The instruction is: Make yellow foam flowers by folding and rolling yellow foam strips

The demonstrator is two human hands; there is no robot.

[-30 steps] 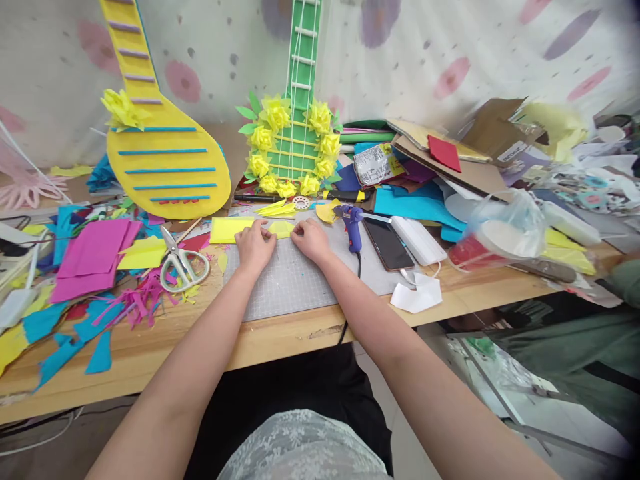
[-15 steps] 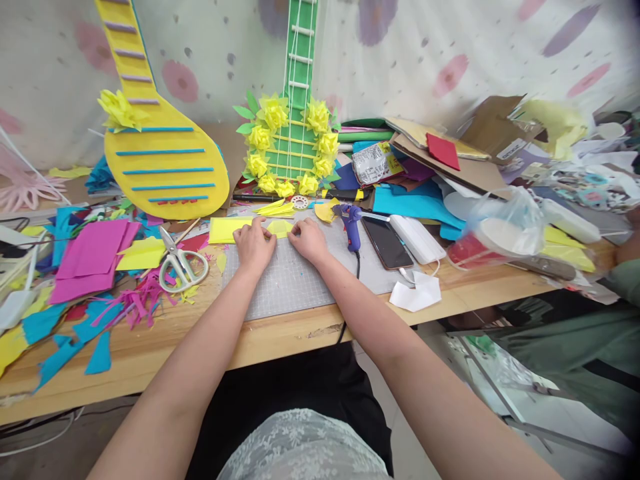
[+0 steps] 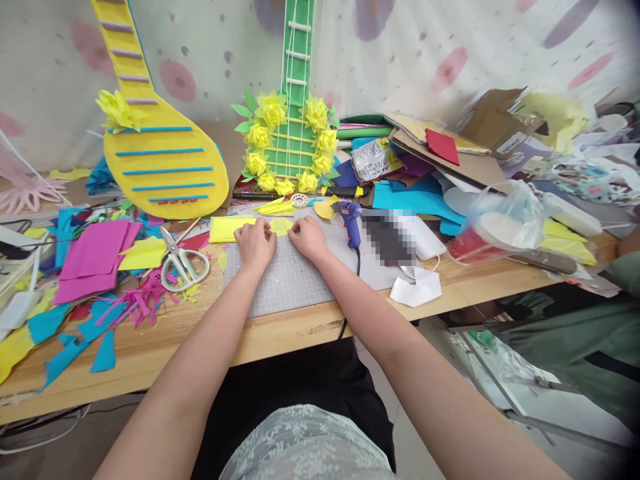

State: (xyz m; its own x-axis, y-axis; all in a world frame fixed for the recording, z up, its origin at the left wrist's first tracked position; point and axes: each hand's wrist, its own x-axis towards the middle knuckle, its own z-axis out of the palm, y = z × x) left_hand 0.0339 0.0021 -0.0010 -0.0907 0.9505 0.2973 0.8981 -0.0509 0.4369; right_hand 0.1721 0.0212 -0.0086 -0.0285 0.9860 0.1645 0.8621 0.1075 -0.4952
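A small piece of yellow crepe paper [image 3: 281,227] is stretched between my two hands, just above the grey cutting mat [image 3: 285,280]. My left hand [image 3: 255,243] pinches its left end, fingers curled. At the other end, my right hand [image 3: 307,238] has its thumb and fingers closed on the paper's edge. Beside my left hand lies a folded yellow crepe paper strip [image 3: 225,229], partly behind the fingers. Thin yellow paper strips [image 3: 275,207] lie beyond my hands. To the right of my right hand stands a purple hot glue gun [image 3: 351,223].
White-handled scissors [image 3: 184,270] and magenta paper [image 3: 95,257] lie left. Behind are a yellow paper instrument [image 3: 165,160] and a green one [image 3: 295,143] with yellow flowers. Right are a pixelated dark object [image 3: 387,240], a bagged cup [image 3: 493,233] and stacked cardboard [image 3: 450,157]. A person's sleeve [image 3: 575,347] shows.
The yellow paper between my hands looks flatter, its peaked shape less plain. Both hands stay in nearly the same place. The view has shifted very slightly.
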